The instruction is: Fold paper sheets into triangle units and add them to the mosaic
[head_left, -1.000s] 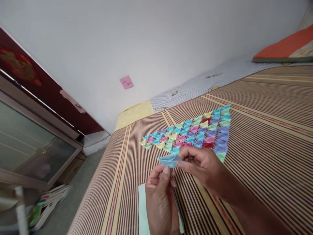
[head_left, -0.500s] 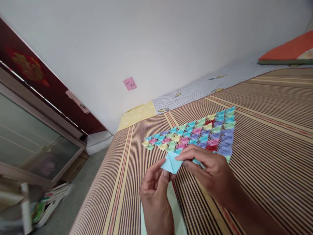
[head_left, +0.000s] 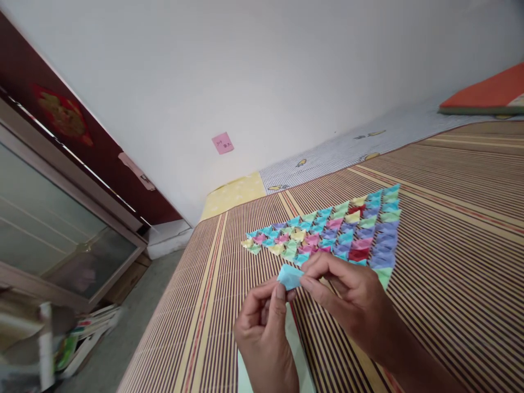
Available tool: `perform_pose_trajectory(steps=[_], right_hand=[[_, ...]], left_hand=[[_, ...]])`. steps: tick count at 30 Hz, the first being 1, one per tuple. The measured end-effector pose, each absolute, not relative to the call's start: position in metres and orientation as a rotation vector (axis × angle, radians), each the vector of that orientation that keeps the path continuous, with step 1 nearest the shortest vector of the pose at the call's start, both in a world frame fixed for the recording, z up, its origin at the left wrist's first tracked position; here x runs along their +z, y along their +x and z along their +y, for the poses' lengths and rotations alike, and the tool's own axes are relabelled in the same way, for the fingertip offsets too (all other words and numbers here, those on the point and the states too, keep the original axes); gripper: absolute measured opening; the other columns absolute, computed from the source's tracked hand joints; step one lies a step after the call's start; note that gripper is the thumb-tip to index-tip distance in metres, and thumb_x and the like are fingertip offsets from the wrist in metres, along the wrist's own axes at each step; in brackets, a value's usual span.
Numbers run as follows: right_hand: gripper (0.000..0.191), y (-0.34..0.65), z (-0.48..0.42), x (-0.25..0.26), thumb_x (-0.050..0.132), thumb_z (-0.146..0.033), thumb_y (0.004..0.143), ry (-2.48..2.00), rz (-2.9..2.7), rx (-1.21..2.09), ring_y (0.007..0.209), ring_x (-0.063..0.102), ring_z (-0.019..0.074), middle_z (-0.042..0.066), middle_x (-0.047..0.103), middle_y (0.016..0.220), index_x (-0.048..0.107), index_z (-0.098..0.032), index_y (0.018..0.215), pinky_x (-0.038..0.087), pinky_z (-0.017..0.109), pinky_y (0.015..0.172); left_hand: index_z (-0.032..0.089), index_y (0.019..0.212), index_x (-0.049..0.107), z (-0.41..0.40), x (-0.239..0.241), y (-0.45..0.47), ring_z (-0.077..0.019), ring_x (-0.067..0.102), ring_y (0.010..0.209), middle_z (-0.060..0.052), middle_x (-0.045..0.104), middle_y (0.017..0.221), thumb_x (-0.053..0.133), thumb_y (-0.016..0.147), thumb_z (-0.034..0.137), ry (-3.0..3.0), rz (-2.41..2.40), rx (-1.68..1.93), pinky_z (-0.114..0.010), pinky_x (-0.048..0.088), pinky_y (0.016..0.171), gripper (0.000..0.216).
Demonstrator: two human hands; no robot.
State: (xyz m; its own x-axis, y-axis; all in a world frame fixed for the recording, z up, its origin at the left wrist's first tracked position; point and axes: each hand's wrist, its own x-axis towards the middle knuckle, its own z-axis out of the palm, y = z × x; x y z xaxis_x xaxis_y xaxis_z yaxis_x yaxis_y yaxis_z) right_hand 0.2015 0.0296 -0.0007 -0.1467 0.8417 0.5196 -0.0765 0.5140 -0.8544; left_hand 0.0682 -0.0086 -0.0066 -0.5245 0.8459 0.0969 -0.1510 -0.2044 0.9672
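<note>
A small light-blue piece of folded paper (head_left: 290,277) is held up between both hands over the striped mat. My left hand (head_left: 268,333) pinches its lower left side between thumb and fingers. At its right corner, my right hand (head_left: 347,297) grips it with thumb and forefinger. Just behind the hands, many small folded paper pieces (head_left: 331,226) in blue, green, pink, yellow, purple and red lie in rows forming a triangle; the right hand hides part of its near edge. A pale green sheet (head_left: 301,355) lies beneath my left hand and wrist.
The striped mat (head_left: 196,305) covers the bed, with a checked and yellow cloth (head_left: 235,191) along the wall. An orange folded quilt (head_left: 487,90) rests far right. Left of the bed are a glass-panelled door (head_left: 61,218) and papers (head_left: 90,333) near the floor.
The light-blue paper has gone from a wider diamond with a centre crease to a smaller folded shape. Both hands keep hold of it. The view has shifted slightly.
</note>
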Motion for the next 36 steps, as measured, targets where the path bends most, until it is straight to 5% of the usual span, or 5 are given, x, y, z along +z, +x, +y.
perform_pose_trajectory(steps=[9, 23, 30, 36], right_hand=[[0.02, 0.194, 0.027, -0.005, 0.062, -0.031, 0.096, -0.752, -1.448, 0.967, 0.072, 0.065, 0.0177, 0.002, 0.068, 0.078, 0.061, -0.021, 0.078, 0.051, 0.031, 0.067], [0.016, 0.195, 0.027, -0.007, 0.06, -0.024, 0.094, -0.786, -1.495, 0.821, 0.066, 0.061, 0.0148, -0.001, 0.064, 0.073, 0.058, -0.021, 0.078, 0.047, 0.027, 0.061], [0.018, 0.204, 0.03, -0.002, 0.059, -0.023, 0.094, -0.78, -1.619, 0.795, 0.064, 0.056, 0.0131, -0.003, 0.06, 0.07, 0.057, -0.021, 0.076, 0.045, 0.025, 0.06], [0.018, 0.208, 0.03, 0.002, 0.06, -0.026, 0.093, -0.792, -1.715, 0.898, 0.062, 0.051, 0.0122, -0.004, 0.055, 0.068, 0.057, -0.021, 0.076, 0.042, 0.025, 0.058]], left_hand=[[0.016, 0.076, 0.073, -0.006, -0.007, 0.075, -0.0165, 0.072, 0.064, -0.004, 0.075, 0.07, 0.09, 0.067, 0.041, 0.798, 1.401, 1.922, -0.024, 0.06, 0.064, 0.032], [0.015, 0.079, 0.069, -0.006, -0.008, 0.079, -0.0197, 0.074, 0.069, -0.006, 0.075, 0.073, 0.089, 0.069, 0.042, 0.828, 1.429, 1.93, -0.028, 0.061, 0.065, 0.034], [0.016, 0.108, 0.073, -0.008, -0.002, 0.065, -0.019, 0.072, 0.075, -0.006, 0.075, 0.085, 0.088, 0.071, 0.042, 0.814, 1.348, 1.666, -0.03, 0.059, 0.072, 0.048], [0.015, 0.081, 0.075, -0.008, -0.006, 0.057, -0.0136, 0.061, 0.066, -0.002, 0.068, 0.07, 0.086, 0.073, 0.04, 0.917, 1.331, 1.587, -0.023, 0.051, 0.063, 0.029]])
